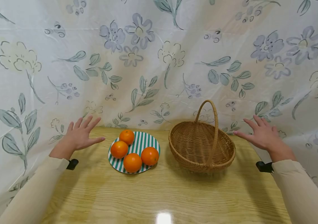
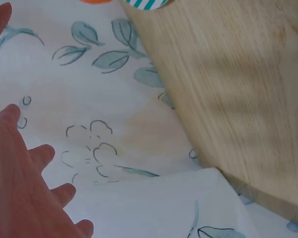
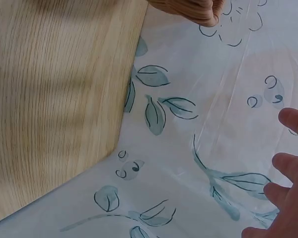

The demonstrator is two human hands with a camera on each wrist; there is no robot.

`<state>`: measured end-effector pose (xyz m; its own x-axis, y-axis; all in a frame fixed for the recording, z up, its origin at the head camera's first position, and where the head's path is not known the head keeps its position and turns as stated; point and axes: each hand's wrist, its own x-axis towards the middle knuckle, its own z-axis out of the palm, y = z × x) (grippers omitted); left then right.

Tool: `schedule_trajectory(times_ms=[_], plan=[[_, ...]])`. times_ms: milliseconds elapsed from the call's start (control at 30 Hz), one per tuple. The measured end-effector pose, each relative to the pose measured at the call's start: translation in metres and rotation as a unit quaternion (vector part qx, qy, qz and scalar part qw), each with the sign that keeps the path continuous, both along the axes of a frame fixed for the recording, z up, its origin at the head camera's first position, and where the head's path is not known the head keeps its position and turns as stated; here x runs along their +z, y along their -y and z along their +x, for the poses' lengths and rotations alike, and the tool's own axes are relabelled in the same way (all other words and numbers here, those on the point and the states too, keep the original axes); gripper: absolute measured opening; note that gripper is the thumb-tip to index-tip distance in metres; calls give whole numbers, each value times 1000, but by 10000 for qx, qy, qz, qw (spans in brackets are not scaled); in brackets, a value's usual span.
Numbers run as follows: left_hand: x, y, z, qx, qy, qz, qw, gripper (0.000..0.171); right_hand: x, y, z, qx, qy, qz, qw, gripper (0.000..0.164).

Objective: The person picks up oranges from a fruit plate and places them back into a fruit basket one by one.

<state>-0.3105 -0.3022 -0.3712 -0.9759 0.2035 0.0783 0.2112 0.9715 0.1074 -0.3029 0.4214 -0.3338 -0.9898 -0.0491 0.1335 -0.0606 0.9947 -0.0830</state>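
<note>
Several oranges (image 1: 132,162) lie on a round plate with green and white stripes (image 1: 140,141), left of centre in the head view. To the right of the plate stands a brown wicker basket (image 1: 201,149) with a tall arched handle (image 1: 215,124); its inside shows no contents. My left hand (image 1: 78,135) is held with fingers spread to the left of the plate, holding nothing. My right hand (image 1: 262,135), fingers likewise spread, hovers to the right of the basket and holds nothing. The left wrist view catches the plate's edge (image 2: 148,3); the right wrist view catches part of the basket (image 3: 193,10).
A wooden table (image 1: 136,196) carries the plate and basket near its back edge. Behind it and along both sides hangs a white cloth (image 1: 153,102) with a flower and leaf print. Dark bands sit at both wrists.
</note>
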Motion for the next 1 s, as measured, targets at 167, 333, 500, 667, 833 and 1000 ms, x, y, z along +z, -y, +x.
schedule_trajectory(times_ms=[167,333,500,667,833,1000], plan=[[-7,-5,1,-47,-10,89,9999,99,-4,2,0,36,-90,-22,10000,100],[-21,-12,3,-251,-303,179,9991,95,-14,5,2,259,-224,-565,9978,94],[-39,-21,6,-596,-740,353,9948,91,-29,12,7,495,-327,-1307,9896,86],[-57,-33,12,-761,-812,856,9901,86,-43,20,12,567,-304,-1988,9779,78],[-71,-45,17,-805,-726,1308,9855,81,-55,24,19,637,-261,-2557,9643,72],[-81,-54,20,-747,-496,1922,9773,81,-68,23,24,522,-161,-2910,9552,71]])
